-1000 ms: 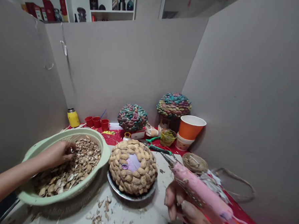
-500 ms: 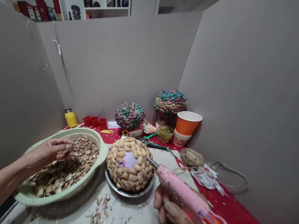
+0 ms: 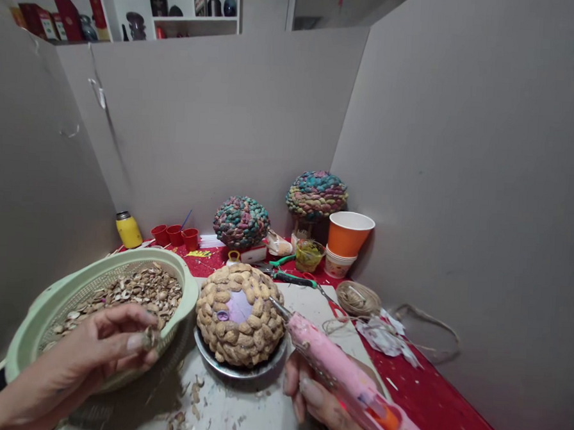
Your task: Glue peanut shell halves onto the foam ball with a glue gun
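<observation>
My left hand (image 3: 101, 350) hovers over the near rim of a pale green basket (image 3: 41, 321) full of peanut shells, pinching one peanut shell (image 3: 150, 337) between thumb and fingers. My right hand (image 3: 318, 399) grips a pink glue gun (image 3: 346, 378). Its metal nozzle points at the right side of a dome covered in whole peanut shells (image 3: 238, 312). The dome has a bare purple patch on top and sits on a metal plate (image 3: 240, 366).
Two painted shell domes (image 3: 241, 222), orange paper cups (image 3: 347, 237), three red cups (image 3: 175, 235), a yellow jar (image 3: 128, 229), pliers and scissors (image 3: 288, 276) and a twine coil (image 3: 357, 297) stand behind. Shell scraps litter the white board near me. Grey partition walls enclose the table.
My left hand has come out of the basket toward me with a shell pinched in it. The glue gun has swung left, its nozzle now at the dome.
</observation>
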Motion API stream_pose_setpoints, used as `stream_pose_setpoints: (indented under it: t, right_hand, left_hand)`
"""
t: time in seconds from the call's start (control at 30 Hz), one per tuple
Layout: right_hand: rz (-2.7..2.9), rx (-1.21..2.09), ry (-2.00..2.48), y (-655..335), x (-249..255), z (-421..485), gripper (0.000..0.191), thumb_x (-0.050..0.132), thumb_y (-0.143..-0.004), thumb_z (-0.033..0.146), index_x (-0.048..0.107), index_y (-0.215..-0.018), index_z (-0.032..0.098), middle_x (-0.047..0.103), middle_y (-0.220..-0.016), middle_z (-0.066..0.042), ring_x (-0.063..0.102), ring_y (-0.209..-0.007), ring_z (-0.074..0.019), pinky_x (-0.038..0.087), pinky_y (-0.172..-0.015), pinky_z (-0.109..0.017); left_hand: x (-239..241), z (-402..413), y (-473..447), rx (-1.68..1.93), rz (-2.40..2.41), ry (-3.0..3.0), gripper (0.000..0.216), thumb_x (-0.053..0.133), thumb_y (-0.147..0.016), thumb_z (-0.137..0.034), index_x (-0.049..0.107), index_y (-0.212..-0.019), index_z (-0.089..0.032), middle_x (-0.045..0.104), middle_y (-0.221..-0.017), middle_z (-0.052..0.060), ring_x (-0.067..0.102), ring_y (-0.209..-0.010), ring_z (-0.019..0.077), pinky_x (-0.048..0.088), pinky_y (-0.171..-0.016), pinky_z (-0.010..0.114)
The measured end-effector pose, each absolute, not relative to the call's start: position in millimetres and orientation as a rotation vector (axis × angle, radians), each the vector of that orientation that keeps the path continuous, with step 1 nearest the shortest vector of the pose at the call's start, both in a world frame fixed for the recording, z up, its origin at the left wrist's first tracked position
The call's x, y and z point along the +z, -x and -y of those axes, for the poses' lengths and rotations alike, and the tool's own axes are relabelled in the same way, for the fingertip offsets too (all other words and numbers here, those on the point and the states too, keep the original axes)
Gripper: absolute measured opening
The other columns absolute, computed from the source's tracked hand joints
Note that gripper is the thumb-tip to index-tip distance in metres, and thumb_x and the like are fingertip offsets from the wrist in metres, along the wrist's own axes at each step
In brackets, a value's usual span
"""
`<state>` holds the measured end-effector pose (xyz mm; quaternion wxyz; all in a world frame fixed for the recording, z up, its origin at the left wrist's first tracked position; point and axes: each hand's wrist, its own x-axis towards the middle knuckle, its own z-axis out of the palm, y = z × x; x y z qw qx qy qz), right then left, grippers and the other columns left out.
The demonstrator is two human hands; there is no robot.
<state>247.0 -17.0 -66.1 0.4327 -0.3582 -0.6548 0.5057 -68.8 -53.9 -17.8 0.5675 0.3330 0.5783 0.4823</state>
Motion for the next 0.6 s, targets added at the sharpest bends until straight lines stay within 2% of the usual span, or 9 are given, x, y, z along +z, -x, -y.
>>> stream_pose_setpoints:
  t: [0.1, 0.2, 0.3, 0.43, 0.6]
  right_hand:
    - [1.634, 1.233, 0.866, -247.5, -69.8, 17.6, 0.042, 0.060, -0.089, 0.062, 0.066, -0.078, 0.022, 0.061, -0.066, -0.003, 0.057, -0.058, -0.0176, 0.046, -0.055, -0.024]
    - [1.598, 1.257, 0.885, -249.0, -74.7, 18.6, 0.045, 0.060, -0.087, 0.065, 0.067, -0.081, 0.021, 0.064, -0.072, -0.005, 0.057, -0.057, -0.0177, 0.047, -0.053, -0.025]
    - [1.640, 1.251, 0.908, -251.6, -77.5, 18.4, 0.050, 0.057, -0.088, 0.068, 0.068, -0.085, 0.020, 0.065, -0.071, -0.006, 0.057, -0.057, -0.0173, 0.046, -0.053, -0.025]
    - [1.660, 1.289, 0.882, -254.3, -82.1, 14.8, 0.048, 0.058, -0.089, 0.067, 0.067, -0.089, 0.020, 0.063, -0.071, -0.005, 0.058, -0.061, -0.0165, 0.045, -0.055, -0.022]
    - [1.689, 1.364, 0.869, -254.8, -90.7, 11.1, 0.046, 0.060, -0.087, 0.066, 0.067, -0.089, 0.021, 0.064, -0.070, -0.007, 0.060, -0.061, -0.0188, 0.051, -0.056, -0.024]
  left_hand:
    - [-22.6, 61.3, 45.8, 1.145, -1.311, -0.798, 0.030, 0.091, -0.056, -0.034, 0.075, -0.080, -0.025, 0.063, -0.072, -0.003, 0.064, -0.066, 0.0143, 0.056, -0.069, 0.025]
    - [-31.5, 64.2, 34.6, 1.101, -1.240, -0.812, 0.031, 0.090, -0.057, -0.036, 0.074, -0.080, -0.023, 0.064, -0.072, -0.001, 0.062, -0.065, 0.0138, 0.053, -0.066, 0.024]
    - [-41.7, 65.9, 33.5, 1.058, -1.198, -0.826, 0.029, 0.089, -0.059, -0.037, 0.074, -0.079, -0.022, 0.064, -0.071, 0.000, 0.061, -0.068, 0.0147, 0.052, -0.070, 0.026]
    - [-47.6, 69.3, 33.1, 1.056, -1.168, -0.819, 0.027, 0.088, -0.062, -0.037, 0.074, -0.081, -0.023, 0.065, -0.071, -0.001, 0.063, -0.070, 0.0158, 0.052, -0.075, 0.029]
    - [-46.1, 71.7, 29.9, 1.102, -1.151, -0.797, 0.032, 0.089, -0.059, -0.041, 0.073, -0.080, -0.022, 0.066, -0.070, 0.001, 0.064, -0.070, 0.0181, 0.052, -0.071, 0.030]
